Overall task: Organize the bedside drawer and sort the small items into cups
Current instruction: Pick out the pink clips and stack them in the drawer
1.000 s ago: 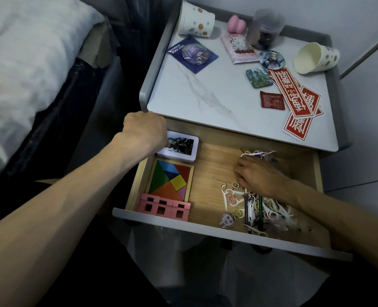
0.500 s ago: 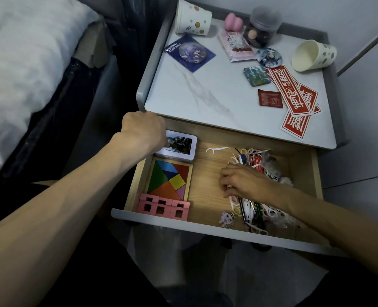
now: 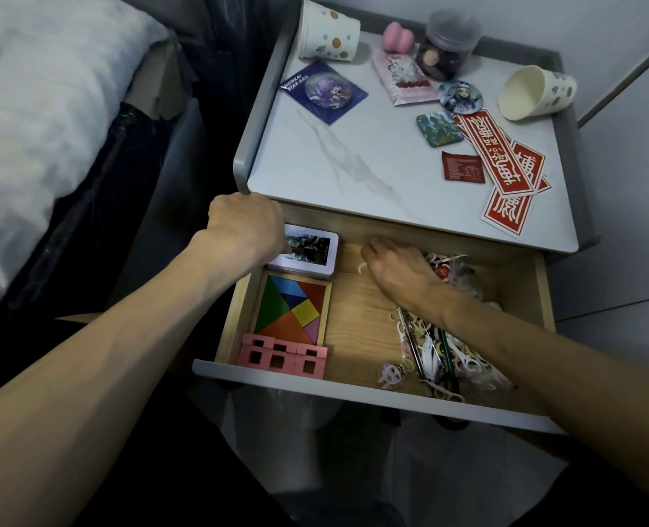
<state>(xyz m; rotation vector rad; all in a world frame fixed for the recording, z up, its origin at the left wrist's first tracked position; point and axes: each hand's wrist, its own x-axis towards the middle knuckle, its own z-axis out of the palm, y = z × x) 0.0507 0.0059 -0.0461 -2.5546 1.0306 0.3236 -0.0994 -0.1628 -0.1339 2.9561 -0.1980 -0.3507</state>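
The right hand, its pinch on a pick unclear, could drag the tangled pile at right along; the left hand is curled by the tin, its grip hidden.

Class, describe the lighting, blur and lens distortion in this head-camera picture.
Head view: dim, flat light, no hard glare on the white marble tabletop; the wide-angle lens swells the left forearm at the edge; the right hand and tangle of small items look soft.
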